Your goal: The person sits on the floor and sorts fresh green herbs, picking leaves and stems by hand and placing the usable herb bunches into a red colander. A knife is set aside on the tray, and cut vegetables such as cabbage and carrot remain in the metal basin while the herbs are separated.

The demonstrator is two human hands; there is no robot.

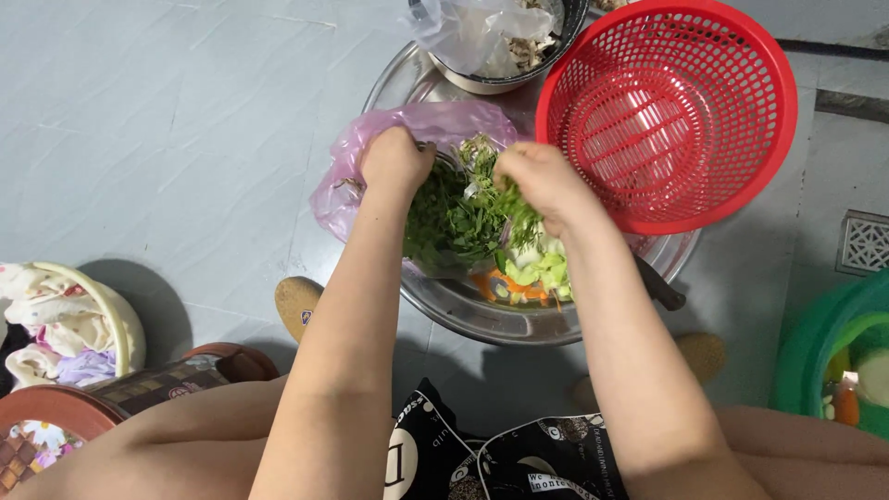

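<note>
Green herbs (463, 218) heaped on pink plastic bag (370, 157) over steel tray (463, 310), directly between my hands. Left hand (396, 159) clenched on bag edge beside heap; right hand (542, 181) pinching sprigs. Both touching; red basket (667, 111) just right.

We see a crumpled pink bag (407, 139) on the tray's left part and a clear bag (472, 32) in the bowl above.
</note>
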